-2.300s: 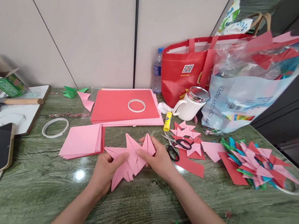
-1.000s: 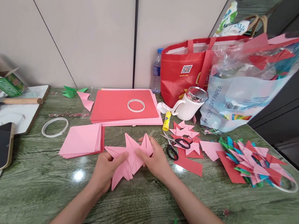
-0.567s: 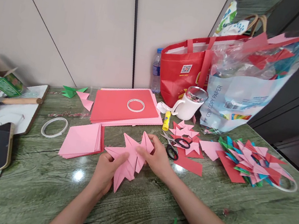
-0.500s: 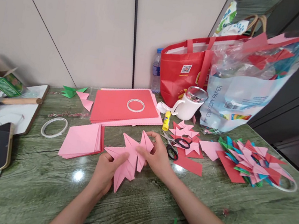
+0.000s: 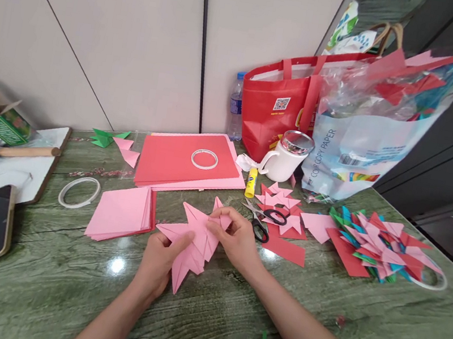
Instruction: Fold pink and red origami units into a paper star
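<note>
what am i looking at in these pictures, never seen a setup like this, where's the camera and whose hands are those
There is no machine here, just one person's bare left hand and right hand. Every picture comes from a single camera worn on that person's head, looking forward and down. Together the hands hold a pink folded paper shape with pointed tips. On the green table are a stack of pink and red paper, scissors, a yellow glue stick and a white mug, with a red bag behind.

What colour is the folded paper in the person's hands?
Pink: the folded paper shows plainly in the head view.
</note>
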Demonstrator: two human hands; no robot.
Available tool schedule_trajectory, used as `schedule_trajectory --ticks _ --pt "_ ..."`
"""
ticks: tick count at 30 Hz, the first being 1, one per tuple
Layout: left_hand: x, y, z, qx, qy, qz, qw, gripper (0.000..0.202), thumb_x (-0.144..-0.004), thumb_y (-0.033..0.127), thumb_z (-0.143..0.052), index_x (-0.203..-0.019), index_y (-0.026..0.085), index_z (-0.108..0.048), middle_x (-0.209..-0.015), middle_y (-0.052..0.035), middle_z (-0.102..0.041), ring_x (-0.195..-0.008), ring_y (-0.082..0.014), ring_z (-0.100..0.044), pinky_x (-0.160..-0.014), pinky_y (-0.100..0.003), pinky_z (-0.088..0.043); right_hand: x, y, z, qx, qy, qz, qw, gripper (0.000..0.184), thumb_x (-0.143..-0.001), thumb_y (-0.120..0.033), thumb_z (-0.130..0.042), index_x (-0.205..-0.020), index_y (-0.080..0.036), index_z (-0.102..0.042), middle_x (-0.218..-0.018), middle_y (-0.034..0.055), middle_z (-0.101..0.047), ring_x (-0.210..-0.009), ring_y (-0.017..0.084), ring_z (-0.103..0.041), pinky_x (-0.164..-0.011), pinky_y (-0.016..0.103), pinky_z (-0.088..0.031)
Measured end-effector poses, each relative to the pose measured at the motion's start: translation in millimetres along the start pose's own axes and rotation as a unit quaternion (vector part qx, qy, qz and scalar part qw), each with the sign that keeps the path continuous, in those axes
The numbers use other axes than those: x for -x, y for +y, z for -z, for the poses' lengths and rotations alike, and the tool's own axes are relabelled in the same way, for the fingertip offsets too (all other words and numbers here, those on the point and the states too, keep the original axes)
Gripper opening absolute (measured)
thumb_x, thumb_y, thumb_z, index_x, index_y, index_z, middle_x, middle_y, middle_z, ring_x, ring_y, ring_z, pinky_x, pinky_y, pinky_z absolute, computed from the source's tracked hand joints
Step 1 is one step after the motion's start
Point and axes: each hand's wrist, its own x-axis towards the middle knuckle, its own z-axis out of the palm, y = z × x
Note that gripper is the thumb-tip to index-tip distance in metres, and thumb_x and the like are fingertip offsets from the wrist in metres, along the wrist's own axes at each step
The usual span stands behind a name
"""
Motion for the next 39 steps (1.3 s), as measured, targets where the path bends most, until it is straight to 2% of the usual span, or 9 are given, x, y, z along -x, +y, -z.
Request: schedule_trajectory --ticks 7,12,20,26,30,39 --pt "1.0 -0.1 -0.8 0.000 -0.004 -0.007 1.000 0.030 -0.049 0.029 -0.083 -0.069 0.009 -0.072 -0.065 -0.0060 -0.071 -0.059 -0.0138 -0.059 -0.053 -0.021 -0.048 2.3 -2.2 -2.6 0.001 0.019 -0.016 1.000 0.007 -0.072 -0.027 -0.066 -0.074 -0.020 -0.067 -0.077 0.0004 -0.068 -0.071 0.017 -0.060 -0.066 0.027 -0.045" --pt "0.7 -0.2 0.1 -0.008 -0.009 -0.008 1.000 0.030 -0.051 0.030 -0.082 -0.069 0.009 -0.071 -0.066 -0.0064 -0.071 -0.059 -0.0142 -0.059 -0.054 -0.022 -0.049 4.4 -2.6 -4.1 -0.001 0.030 -0.004 1.000 0.008 -0.072 -0.029 -0.066 -0.073 -0.021 -0.069 -0.076 0.0003 -0.069 -0.071 0.017 -0.062 -0.065 0.027 -0.046" --pt "0.1 -1.2 3.4 -0.024 -0.014 -0.016 0.999 0.028 -0.053 0.030 -0.081 -0.069 0.009 -0.070 -0.068 -0.0069 -0.071 -0.059 -0.0152 -0.060 -0.055 -0.024 -0.049 5.2 -4.6 -4.0 -0.012 0.029 -0.015 0.999 0.015 -0.064 -0.028 -0.073 -0.076 -0.020 -0.069 -0.079 0.0014 -0.070 -0.073 0.018 -0.063 -0.067 0.028 -0.047" --pt "-0.3 -1.6 2.7 -0.026 -0.017 -0.013 0.999 0.029 -0.052 0.031 -0.081 -0.070 0.009 -0.071 -0.067 -0.0067 -0.071 -0.060 -0.0155 -0.060 -0.056 -0.023 -0.049 5.5 -1.3 -6.2 -0.034 0.031 -0.008 0.999 0.008 -0.065 -0.023 -0.073 -0.071 -0.021 -0.070 -0.075 0.0007 -0.071 -0.072 0.017 -0.063 -0.070 0.028 -0.048" --pt "-0.9 -2.4 3.3 -0.030 -0.021 -0.013 0.999 0.029 -0.053 0.031 -0.081 -0.070 0.010 -0.070 -0.069 -0.0068 -0.072 -0.060 -0.0158 -0.060 -0.058 -0.025 -0.049 6.0 -0.1 -8.1 -0.057 0.034 -0.030 0.997 0.007 -0.064 -0.022 -0.074 -0.070 -0.022 -0.073 -0.072 0.0009 -0.072 -0.070 0.018 -0.065 -0.069 0.029 -0.051" --pt "-0.5 -0.2 1.5 -0.050 -0.024 -0.022 0.998 0.030 -0.056 0.036 -0.078 -0.068 0.010 -0.069 -0.069 -0.0065 -0.070 -0.062 -0.0172 -0.060 -0.059 -0.027 -0.047 6.3 4.5 -8.2 -0.091 0.042 -0.084 0.991 0.014 -0.063 -0.028 -0.075 -0.076 -0.023 -0.075 -0.079 0.0029 -0.074 -0.077 0.021 -0.067 -0.077 0.035 -0.051"
